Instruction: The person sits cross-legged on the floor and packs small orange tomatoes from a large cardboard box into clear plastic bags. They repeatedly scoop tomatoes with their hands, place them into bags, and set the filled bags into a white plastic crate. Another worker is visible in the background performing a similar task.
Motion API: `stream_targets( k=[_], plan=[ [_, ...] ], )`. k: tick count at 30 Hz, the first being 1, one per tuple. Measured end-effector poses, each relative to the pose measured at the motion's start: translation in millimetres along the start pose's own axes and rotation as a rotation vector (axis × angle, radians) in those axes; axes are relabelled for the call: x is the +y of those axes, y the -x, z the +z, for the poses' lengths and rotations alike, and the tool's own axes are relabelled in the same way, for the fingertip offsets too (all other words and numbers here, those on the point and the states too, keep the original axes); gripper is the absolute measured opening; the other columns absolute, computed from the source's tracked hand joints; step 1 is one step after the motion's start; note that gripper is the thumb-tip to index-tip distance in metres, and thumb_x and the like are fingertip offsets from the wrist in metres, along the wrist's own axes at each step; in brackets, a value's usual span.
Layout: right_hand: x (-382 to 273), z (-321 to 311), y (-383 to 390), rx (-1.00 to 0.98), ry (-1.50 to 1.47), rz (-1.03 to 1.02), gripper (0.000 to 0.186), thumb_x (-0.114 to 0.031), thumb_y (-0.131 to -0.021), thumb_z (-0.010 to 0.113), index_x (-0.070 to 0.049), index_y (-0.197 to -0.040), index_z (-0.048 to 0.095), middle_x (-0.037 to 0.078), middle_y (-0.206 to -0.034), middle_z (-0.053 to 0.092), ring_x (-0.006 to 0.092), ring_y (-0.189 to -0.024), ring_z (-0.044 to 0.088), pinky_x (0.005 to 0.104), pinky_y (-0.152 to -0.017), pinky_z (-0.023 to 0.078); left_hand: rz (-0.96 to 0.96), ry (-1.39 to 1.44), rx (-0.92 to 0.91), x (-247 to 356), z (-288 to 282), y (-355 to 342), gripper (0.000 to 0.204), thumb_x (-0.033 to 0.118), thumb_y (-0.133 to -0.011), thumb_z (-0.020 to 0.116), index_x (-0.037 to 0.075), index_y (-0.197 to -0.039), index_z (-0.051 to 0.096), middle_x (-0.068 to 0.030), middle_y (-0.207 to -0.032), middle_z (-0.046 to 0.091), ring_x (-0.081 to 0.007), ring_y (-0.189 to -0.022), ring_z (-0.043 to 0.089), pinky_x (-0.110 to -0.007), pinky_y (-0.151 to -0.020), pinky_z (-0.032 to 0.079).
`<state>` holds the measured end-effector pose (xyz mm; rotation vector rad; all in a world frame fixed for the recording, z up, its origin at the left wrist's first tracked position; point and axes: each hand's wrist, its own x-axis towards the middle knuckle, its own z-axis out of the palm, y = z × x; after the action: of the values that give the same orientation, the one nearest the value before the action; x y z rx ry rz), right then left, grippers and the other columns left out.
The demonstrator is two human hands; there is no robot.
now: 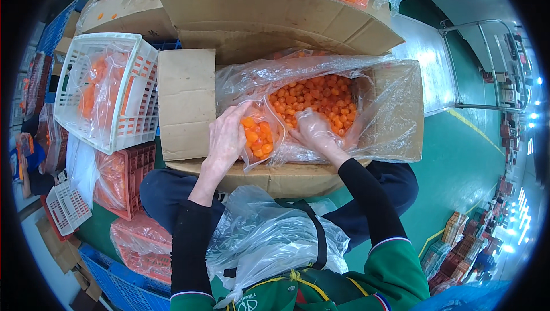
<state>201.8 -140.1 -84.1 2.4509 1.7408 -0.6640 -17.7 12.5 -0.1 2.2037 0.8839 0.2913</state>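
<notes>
My left hand point(224, 139) grips a small clear bag point(258, 139) part-filled with orange pieces that look like dried fruit. To its right, my right hand point(314, 130), in a clear glove, is down in a heap of the same pieces point(303, 93), fingers curled; what they hold is hidden. The heap lies in a large clear plastic liner point(246, 73) inside an open cardboard box point(186, 105), whose flaps are folded out.
A white crate point(109, 145) of bagged fruit stands left, above red crates point(143, 179). More boxes point(126, 7) are behind. A metal trolley point(481, 105) stands right; stacked crates point(452, 236) line the aisle. Another person point(35, 162) is far left.
</notes>
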Motion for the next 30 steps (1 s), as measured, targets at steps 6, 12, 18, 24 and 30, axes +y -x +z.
stream_targets(
  k=[6,12,18,24,30],
  plan=[
    [14.3,-14.1,-1.7,-0.24,-0.275,0.141,0.033,-0.027,-0.092,0.062,0.001,-0.108,0.06,0.024,-0.108,0.066,0.039,-0.101,0.066,0.0473,-0.084,0.053,-0.017,-0.014,-0.028,1.8,-1.3,0.3,0.051,-0.008,-0.079,0.052,0.005,-0.127,0.062,-0.0179,-0.109,0.065,-0.0388,-0.1,0.064,-0.047,-0.086,0.052],
    [8.2,-35.1,4.4,-0.292,-0.289,0.005,0.034,-0.029,-0.093,0.061,-0.001,-0.113,0.059,0.023,-0.111,0.067,0.0412,-0.104,0.064,0.0476,-0.089,0.051,-0.01,-0.016,-0.019,1.2,-1.9,2.0,0.051,-0.009,-0.079,0.052,0.005,-0.128,0.062,-0.018,-0.11,0.065,-0.0389,-0.1,0.063,-0.047,-0.086,0.052],
    [7.7,10.7,0.7,-0.119,-0.089,-0.116,0.041,-0.03,-0.094,0.059,-0.004,-0.125,0.056,0.025,-0.107,0.066,0.0383,-0.095,0.066,0.0464,-0.079,0.053,0.034,-0.01,-0.004,1.5,0.8,1.2,0.051,-0.009,-0.08,0.052,0.005,-0.128,0.061,-0.0183,-0.11,0.065,-0.0393,-0.1,0.063,-0.048,-0.087,0.051],
    [17.1,-21.9,-1.2,-0.184,-0.493,0.148,0.032,-0.026,-0.096,0.06,-0.003,-0.119,0.059,0.017,-0.092,0.067,0.0285,-0.08,0.067,0.0407,-0.073,0.054,0.007,-0.009,-0.005,-1.8,-0.9,3.3,0.051,-0.009,-0.08,0.051,0.005,-0.128,0.061,-0.0177,-0.109,0.065,-0.0395,-0.1,0.063,-0.048,-0.086,0.052],
    [27.9,-39.5,7.8,-0.096,-1.532,0.548,0.024,-0.025,-0.1,0.062,-0.009,-0.117,0.057,0.003,-0.085,0.062,0.0116,-0.067,0.059,0.0233,-0.062,0.051,0.014,-0.015,-0.014,0.2,1.3,1.5,0.051,-0.008,-0.08,0.051,0.006,-0.129,0.061,-0.0174,-0.109,0.065,-0.0393,-0.099,0.063,-0.048,-0.086,0.052]
  ],
)
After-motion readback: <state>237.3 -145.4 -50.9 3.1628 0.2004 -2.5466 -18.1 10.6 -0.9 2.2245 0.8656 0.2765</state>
